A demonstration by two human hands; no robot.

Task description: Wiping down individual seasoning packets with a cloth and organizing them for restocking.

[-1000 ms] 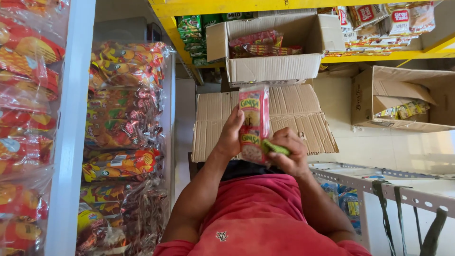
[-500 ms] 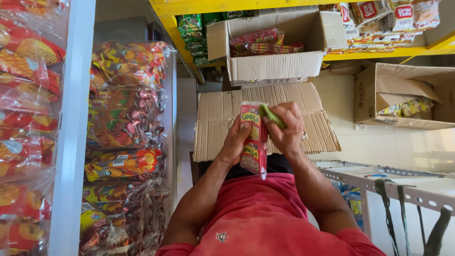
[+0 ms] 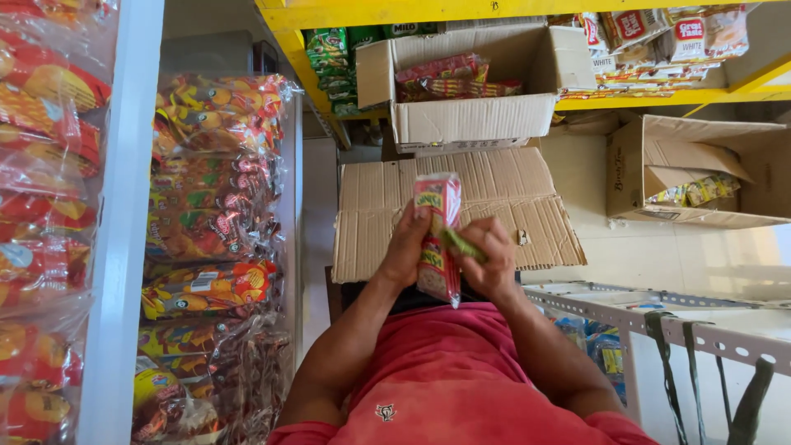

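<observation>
A red snack packet (yellow-green print) stands upright, held above the flattened cardboard.

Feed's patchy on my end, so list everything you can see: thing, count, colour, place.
Snack packet strip: one, red and yellow, upright between both hands.
Green item: one, at the right hand's fingers; kind unclear.
Flattened cardboard: one, brown, beyond the hands.
Open box: one, pale, holding red packets, under the yellow shelf.
Second open box: one, brown, right.
Bagged snacks: many, red and orange, left racks.
Left hand: gripping the strip.
Right hand: on the strip.
</observation>
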